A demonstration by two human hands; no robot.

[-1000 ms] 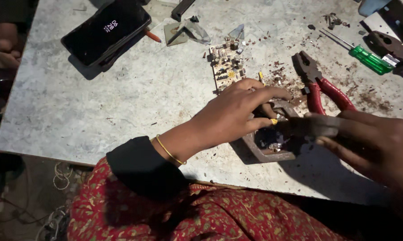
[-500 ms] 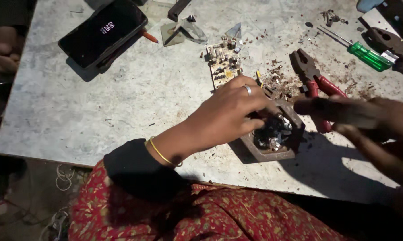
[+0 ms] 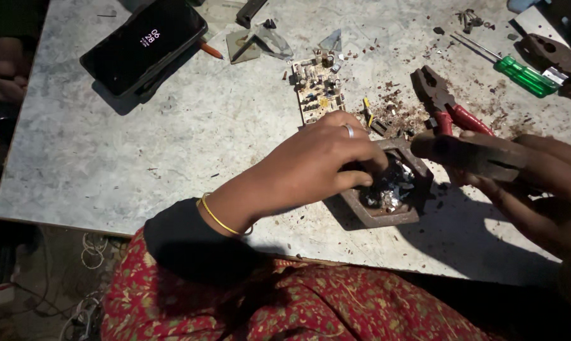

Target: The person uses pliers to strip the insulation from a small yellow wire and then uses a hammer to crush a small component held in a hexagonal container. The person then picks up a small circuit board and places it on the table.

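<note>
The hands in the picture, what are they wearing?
The left hand wears a silver ring on one finger and a thin gold bangle at the wrist, just past a dark sleeve. The right hand shows no ring or bangle; its wrist is out of view.

A big grey stone table (image 3: 171, 145) is holding lots of things. A black phone (image 3: 143, 47) is lying at the far left, a small circuit board (image 3: 317, 88) is sitting in the middle, and red-handled pliers (image 3: 449, 104) and a green screwdriver (image 3: 519, 72) are lying at the right. A brown metal block (image 3: 393, 199) is resting near the front edge, with little brown bits (image 3: 393, 113) lying behind it.
</note>
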